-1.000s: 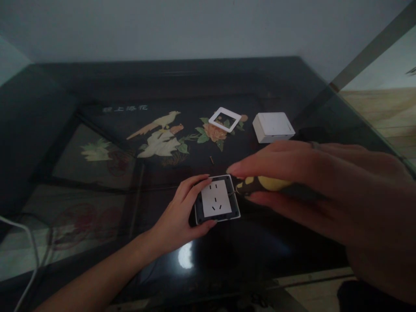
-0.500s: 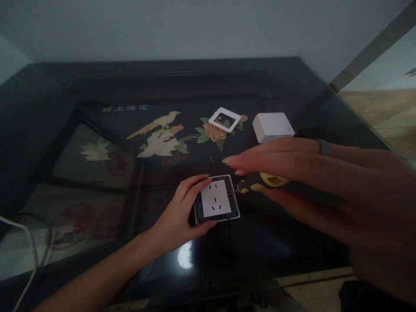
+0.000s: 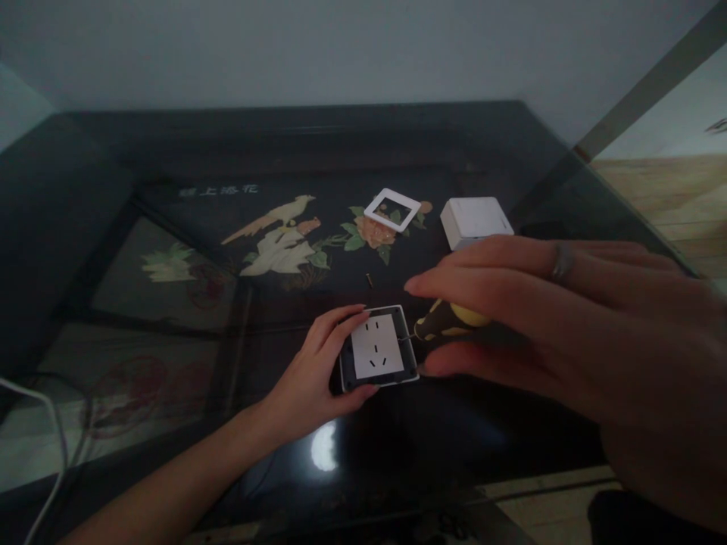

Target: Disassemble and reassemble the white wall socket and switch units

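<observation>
A wall socket [image 3: 376,352] with a white face and dark surround lies on the glossy black tabletop. My left hand [image 3: 323,359] grips its left side, fingers at the top edge and thumb at the bottom. A black and yellow screwdriver [image 3: 446,322] leans from the right, its shaft reaching the dark right-hand part of the socket; the tip is too small to make out. My right hand [image 3: 545,325] is around the handle, forefinger above it and thumb below, both held loosely. The handle's rear end is hidden by that hand. A small brass screw [image 3: 369,281] lies beyond the socket.
A white square frame [image 3: 391,210] rests farther back on the table [image 3: 273,454]. To its right stands a white box [image 3: 480,219], partly behind my right hand. A white cable [image 3: 54,424] hangs at the left. A wall rises behind the table.
My right thumb has dropped away from the screwdriver handle towards the socket's right edge, and the fingers have shifted slightly. The left hand and socket stay in place.
</observation>
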The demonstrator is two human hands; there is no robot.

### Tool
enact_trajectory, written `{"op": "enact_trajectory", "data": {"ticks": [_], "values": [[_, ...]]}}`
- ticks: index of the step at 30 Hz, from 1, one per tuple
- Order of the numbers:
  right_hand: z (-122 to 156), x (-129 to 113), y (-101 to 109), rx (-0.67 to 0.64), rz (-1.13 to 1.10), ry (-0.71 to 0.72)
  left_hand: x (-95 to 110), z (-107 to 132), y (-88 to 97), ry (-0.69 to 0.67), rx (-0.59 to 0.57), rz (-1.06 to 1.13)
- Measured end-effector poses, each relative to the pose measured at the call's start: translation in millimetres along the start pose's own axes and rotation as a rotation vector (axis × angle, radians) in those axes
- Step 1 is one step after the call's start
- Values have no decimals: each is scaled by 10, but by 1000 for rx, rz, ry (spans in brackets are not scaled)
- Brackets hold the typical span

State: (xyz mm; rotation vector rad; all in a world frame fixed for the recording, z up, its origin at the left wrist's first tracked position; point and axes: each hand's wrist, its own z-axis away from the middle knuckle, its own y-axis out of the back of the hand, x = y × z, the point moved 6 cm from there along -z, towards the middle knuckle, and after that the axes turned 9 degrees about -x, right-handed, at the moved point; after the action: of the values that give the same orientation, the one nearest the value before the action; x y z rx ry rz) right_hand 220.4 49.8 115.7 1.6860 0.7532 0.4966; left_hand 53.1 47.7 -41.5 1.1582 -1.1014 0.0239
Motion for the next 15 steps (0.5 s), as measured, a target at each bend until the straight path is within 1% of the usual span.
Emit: {"op": "enact_trajectory", "data": {"ticks": [3,6,8,10,11,12,15], "values": [[33,-10,10,-49,-82,78,1,1,-5,8,-9,21],[47,-2,26,-90,-241,64,-1,6,-5,2,-9,17],[37,-14,52,-60,-286,39,-5,9,-1,0,-4,0],[12,-29,68,-9,-241,6,-9,12,3,2,-1,-14],[-5,-34,65,8,-181,-13,-12,13,3,6,-3,-17],[-23,-70,61,26,-126,31,-13,13,3,9,-5,-18],[-54,-95,34,73,5,67,-9,9,-1,10,-9,-13]]}}
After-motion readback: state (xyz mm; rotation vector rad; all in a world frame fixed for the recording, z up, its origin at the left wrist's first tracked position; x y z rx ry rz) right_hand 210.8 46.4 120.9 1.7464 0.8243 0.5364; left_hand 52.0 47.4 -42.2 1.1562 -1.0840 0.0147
